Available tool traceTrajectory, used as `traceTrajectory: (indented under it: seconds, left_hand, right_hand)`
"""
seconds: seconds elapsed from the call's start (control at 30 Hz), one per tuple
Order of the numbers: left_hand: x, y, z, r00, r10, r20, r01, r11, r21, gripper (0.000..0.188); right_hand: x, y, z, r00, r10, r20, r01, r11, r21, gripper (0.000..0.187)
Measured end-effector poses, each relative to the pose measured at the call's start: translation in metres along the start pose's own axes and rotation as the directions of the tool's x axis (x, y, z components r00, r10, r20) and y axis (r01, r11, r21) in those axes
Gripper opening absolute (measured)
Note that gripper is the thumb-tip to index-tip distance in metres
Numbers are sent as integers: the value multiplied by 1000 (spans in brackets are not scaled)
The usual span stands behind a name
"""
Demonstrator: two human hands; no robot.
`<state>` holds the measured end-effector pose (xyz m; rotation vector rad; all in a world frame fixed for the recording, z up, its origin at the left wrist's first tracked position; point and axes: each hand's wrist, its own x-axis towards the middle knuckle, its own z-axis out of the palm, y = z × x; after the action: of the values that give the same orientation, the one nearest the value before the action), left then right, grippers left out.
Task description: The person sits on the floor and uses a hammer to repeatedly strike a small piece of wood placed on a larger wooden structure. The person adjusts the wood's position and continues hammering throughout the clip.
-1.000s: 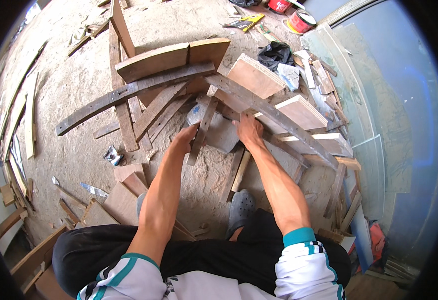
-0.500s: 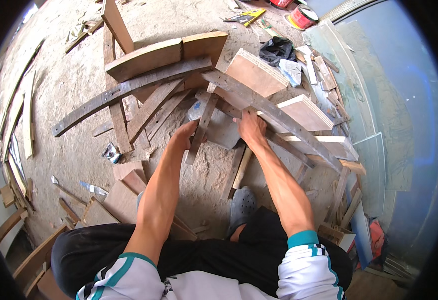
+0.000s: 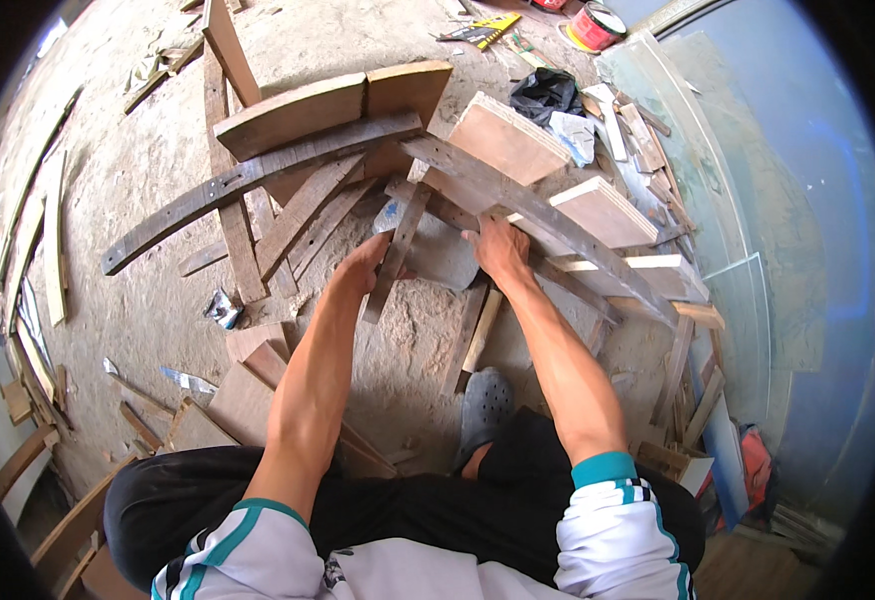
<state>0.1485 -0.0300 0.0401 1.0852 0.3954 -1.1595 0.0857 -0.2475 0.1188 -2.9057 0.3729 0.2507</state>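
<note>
A person in dark trousers (image 3: 208, 495) crouches over the work, one grey clog (image 3: 486, 405) planted on the ground. The left hand (image 3: 365, 262) grips a short wooden bar (image 3: 399, 255), which slants across a grey slab (image 3: 443, 252); the right hand (image 3: 501, 248) curls against a lower bar (image 3: 575, 290), its fingertips hidden, so whether it grasps the wood cannot be told. Just beyond, a long bar (image 3: 548, 228) meets a dark curved bar (image 3: 258, 172) near the centre of a wooden frame, with pale boards (image 3: 606, 212) ranged along its right side and brown boards (image 3: 293, 117) standing behind the curve. The work appears partway along: the larger pieces stand together, while the short bar's fit looks unsettled; which joints are fixed cannot be seen. Around it, the rough, dusty floor (image 3: 158, 300) is strewn with offcuts. Glass panes (image 3: 743, 320) lie to the right before a blue panel (image 3: 843, 170). Farther off rest a black plastic bag (image 3: 546, 93), a yellow-handled saw (image 3: 496, 32) and a red tub (image 3: 596, 27).
</note>
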Motion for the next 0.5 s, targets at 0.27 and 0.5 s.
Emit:
traceTrajectory:
  seconds: [0.27, 0.5]
  left_hand:
    - [-3, -7, 1, 993, 10, -116, -10, 1000, 0, 51]
    - [21, -22, -8, 813, 336, -476, -156, 913, 378, 56]
  right_hand:
    - [0, -3, -3, 999, 43, 34, -44, 998, 36, 43]
    - [-4, -9, -2, 993, 110, 54, -109, 994, -8, 53]
